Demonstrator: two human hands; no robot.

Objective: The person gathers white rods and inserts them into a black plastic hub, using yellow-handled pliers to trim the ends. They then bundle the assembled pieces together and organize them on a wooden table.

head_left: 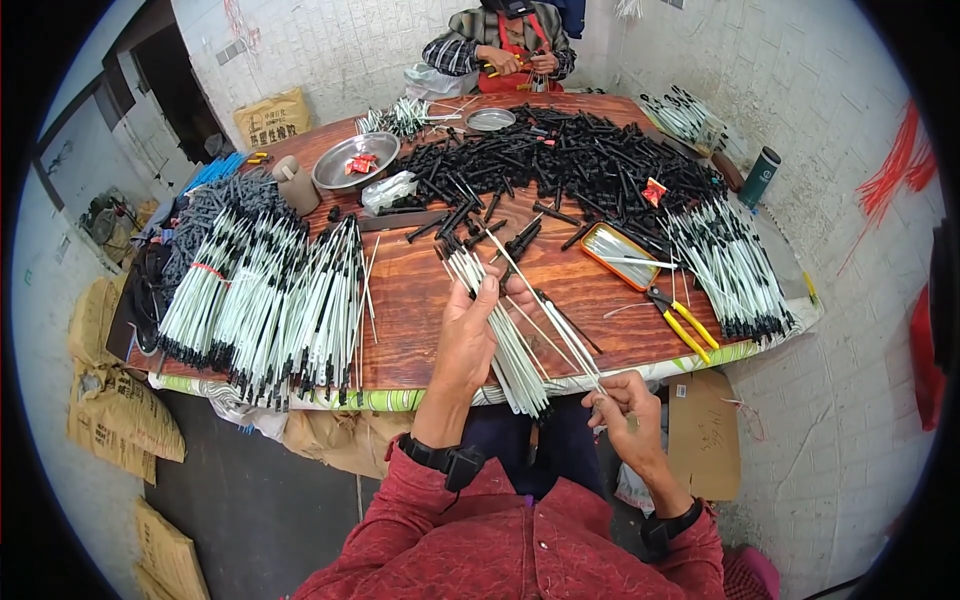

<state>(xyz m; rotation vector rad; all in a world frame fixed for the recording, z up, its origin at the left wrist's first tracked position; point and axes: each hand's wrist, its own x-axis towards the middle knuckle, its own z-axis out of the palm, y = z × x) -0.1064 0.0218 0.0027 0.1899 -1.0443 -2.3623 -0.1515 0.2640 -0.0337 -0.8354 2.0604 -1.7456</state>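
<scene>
My left hand (468, 335) is closed round a bundle of thin white rods (512, 365) with black tips, slanting down over the table's near edge. Lower and to the right, my right hand (630, 415) pinches the near ends of one or more long white rods (560, 335), which reach up past my left fingers. How many it holds is hard to make out. Loose black plastic pieces (515, 240) lie just beyond my left hand. Yellow-handled pliers (685, 325) rest right of my hands, beside an orange-rimmed tray (622, 258) with white rods.
Black plastic parts (600, 155) are heaped across the wooden table (410, 345). Bundled white rods (280, 300) lie left, more white rods (725, 265) right. A metal bowl (355, 160), beige bottle (296, 185) and green flask (760, 177) stand around. A co-worker (510, 45) sits opposite.
</scene>
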